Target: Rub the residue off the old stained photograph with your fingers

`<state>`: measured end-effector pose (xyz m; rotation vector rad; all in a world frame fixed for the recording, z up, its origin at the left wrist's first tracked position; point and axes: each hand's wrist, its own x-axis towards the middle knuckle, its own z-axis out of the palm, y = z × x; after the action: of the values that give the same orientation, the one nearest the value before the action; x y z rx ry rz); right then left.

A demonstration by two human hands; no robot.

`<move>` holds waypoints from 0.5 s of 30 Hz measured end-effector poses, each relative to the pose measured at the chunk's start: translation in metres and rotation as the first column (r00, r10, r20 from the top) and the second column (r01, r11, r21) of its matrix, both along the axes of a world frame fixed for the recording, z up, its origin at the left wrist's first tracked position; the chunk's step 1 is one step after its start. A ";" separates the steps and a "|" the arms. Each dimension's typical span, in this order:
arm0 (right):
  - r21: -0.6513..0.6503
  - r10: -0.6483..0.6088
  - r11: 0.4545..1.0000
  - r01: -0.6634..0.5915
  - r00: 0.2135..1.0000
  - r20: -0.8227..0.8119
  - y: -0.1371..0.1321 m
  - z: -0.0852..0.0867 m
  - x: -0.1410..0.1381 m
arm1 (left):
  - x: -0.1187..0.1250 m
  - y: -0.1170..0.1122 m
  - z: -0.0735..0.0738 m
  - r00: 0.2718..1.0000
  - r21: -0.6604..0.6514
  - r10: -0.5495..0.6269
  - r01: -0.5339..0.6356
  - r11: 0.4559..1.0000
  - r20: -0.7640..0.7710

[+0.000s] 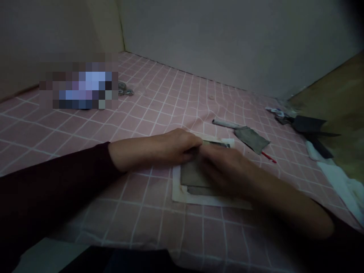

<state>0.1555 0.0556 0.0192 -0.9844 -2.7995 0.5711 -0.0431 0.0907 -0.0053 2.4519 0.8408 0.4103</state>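
Note:
A white sheet of paper (182, 195) lies on the pink checked cloth (142, 125), with a grey rectangular piece (192, 175) resting on top of it. My left hand (173, 146) reaches in from the left and rests at the upper edge of the grey piece, fingers curled and pressed down. My right hand (227, 167) comes in from the lower right and lies over the grey piece; it is blurred, and its fingers meet the left hand's fingertips. What either hand grips is hidden.
Beyond the hands lie a grey flat scrap (251, 138), a pale stick-like object (226, 123) and a thin red item (269, 157). Dark pieces (309, 125) and white material (338, 182) sit at the right edge. Small metal parts (125, 89) lie at the far left.

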 end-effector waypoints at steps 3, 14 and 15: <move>-0.029 -0.010 1.000 0.011 1.000 0.017 0.000 0.000 0.002 | 0.000 0.000 -0.001 1.000 -0.001 0.000 0.000 1.000 -0.005; -0.136 0.072 0.988 -0.075 0.997 -0.028 -0.002 -0.003 -0.005 | 0.000 0.000 0.000 1.000 -0.020 0.008 -0.008 1.000 -0.016; -0.129 0.085 0.988 -0.088 0.996 -0.023 -0.002 -0.003 -0.005 | 0.000 0.000 0.000 1.000 -0.019 0.009 -0.009 1.000 -0.013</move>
<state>0.1501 0.0534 0.0157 -0.8786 -2.8318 0.7786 -0.0430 0.0904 -0.0057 2.4365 0.8574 0.3883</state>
